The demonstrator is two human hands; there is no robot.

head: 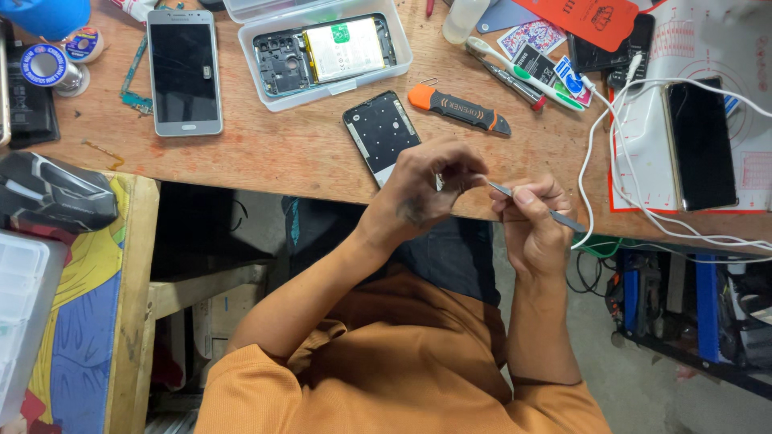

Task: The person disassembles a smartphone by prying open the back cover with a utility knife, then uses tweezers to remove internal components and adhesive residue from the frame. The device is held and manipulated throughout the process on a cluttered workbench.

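My right hand [535, 221] pinches tweezers [531, 202] — my left hand [430, 189] curls shut around something small I can't make out, at the tabletop's [281, 153] near edge; next needs steady aim.

Right hand [532, 219] grips tweezers [537, 206] beside the curled left hand [428, 189] (above the wooden desk [281, 153]).

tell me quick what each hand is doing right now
left hand: closed, fingers pinching something too small to tell
right hand: closed on metal tweezers
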